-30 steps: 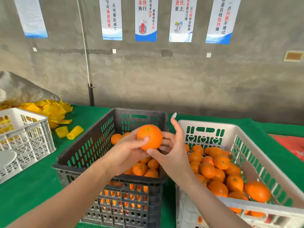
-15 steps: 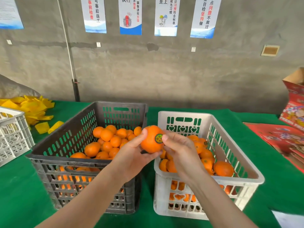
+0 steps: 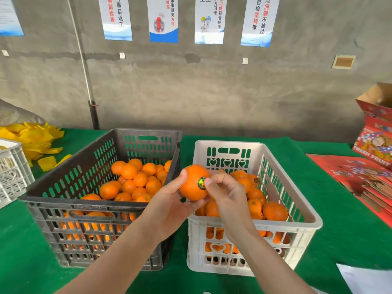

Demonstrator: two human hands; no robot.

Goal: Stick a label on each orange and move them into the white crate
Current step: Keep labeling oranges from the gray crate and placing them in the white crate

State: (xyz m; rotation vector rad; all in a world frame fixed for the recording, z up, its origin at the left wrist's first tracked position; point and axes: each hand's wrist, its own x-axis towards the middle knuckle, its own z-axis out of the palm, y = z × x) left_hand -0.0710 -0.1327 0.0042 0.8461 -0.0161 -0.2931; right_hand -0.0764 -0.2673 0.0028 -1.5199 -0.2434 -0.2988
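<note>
My left hand (image 3: 169, 206) grips an orange (image 3: 191, 187) from the left and below, above the gap between the two crates. A round green-and-yellow label (image 3: 201, 183) sits on its right side. The thumb of my right hand (image 3: 229, 196) presses the label's edge, the other fingers curled and holding nothing. The dark grey crate (image 3: 146, 130) on the left holds several unlabelled oranges (image 3: 135, 181). To its right, the white crate (image 3: 229, 143) holds several oranges (image 3: 273, 211), some with labels showing.
Both crates stand on a green cloth-covered table against a concrete wall. Another white crate (image 3: 12, 172) and a pile of yellow wrappers (image 3: 31, 139) lie at far left. Red fruit cartons (image 3: 364, 177) are stacked at the right. A white sheet (image 3: 367, 281) lies at the bottom right.
The view has swung right and down. The orange moved from over the dark crate toward the white crate, and a label now shows on it under my right thumb.
</note>
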